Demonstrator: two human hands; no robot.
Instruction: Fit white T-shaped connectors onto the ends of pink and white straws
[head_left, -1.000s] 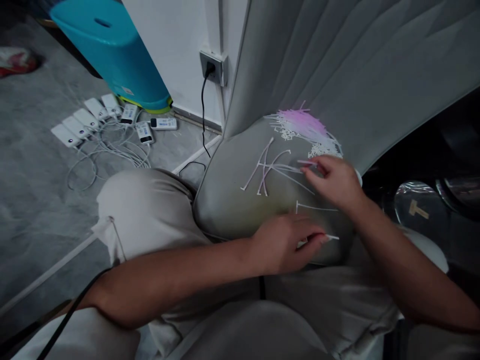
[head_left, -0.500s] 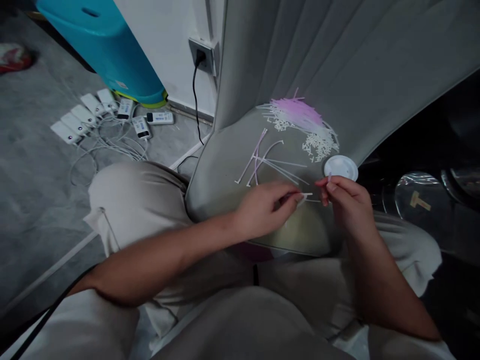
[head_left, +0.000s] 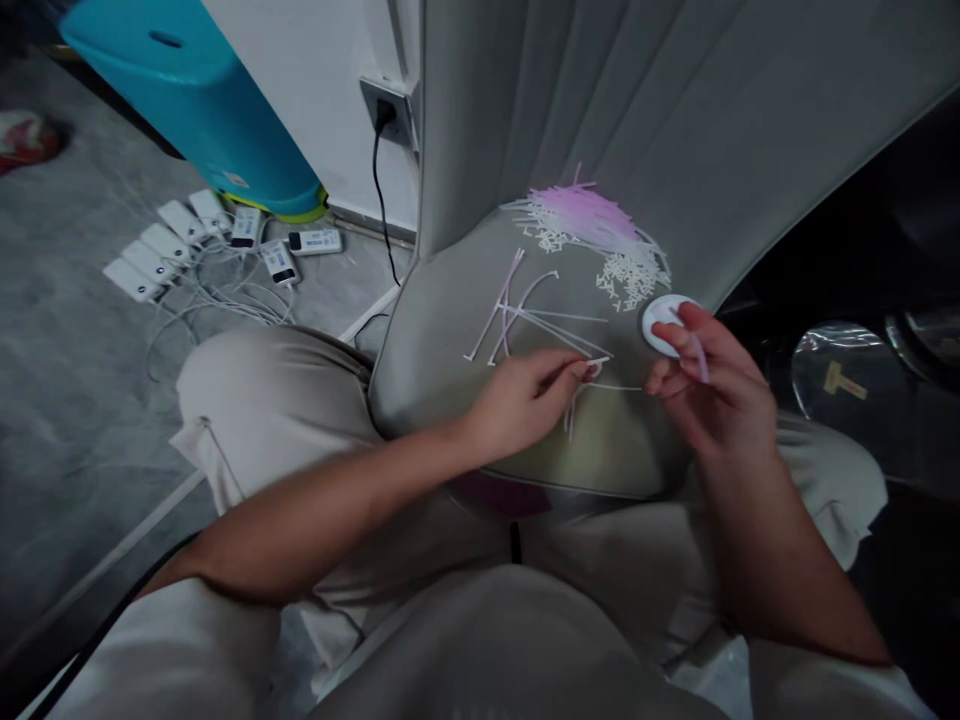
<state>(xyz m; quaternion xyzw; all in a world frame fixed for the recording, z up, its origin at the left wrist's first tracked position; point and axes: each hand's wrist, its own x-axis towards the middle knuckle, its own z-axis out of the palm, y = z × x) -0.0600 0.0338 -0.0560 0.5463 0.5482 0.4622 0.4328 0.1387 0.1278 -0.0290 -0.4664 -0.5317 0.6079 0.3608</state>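
On the grey seat (head_left: 442,320), my left hand (head_left: 525,400) pinches a small white connector (head_left: 598,362) with thin sticks attached; some point down and one reaches right. My right hand (head_left: 716,385) is raised beside it, holding a short pinkish stick (head_left: 700,358) between its fingers, partly over a round white lid (head_left: 660,325). Farther up the seat, a structure of joined white and pink sticks (head_left: 517,310) lies flat. Behind it is a heap of pink sticks (head_left: 589,212) and clear ones, with small white connectors (head_left: 630,280) along its near edge.
The seat's backrest (head_left: 637,100) rises behind the heap. To the left, white power banks (head_left: 157,250) with tangled cables lie on the floor near a blue bin (head_left: 195,100). A black plug (head_left: 385,110) sits in the wall socket. A transparent stool (head_left: 840,375) stands at right.
My right hand has lifted and turned, its fingers spreading around the pinkish stick and now overlapping the lid. My left hand has shifted slightly up and left with the connector. The view has moved a little.
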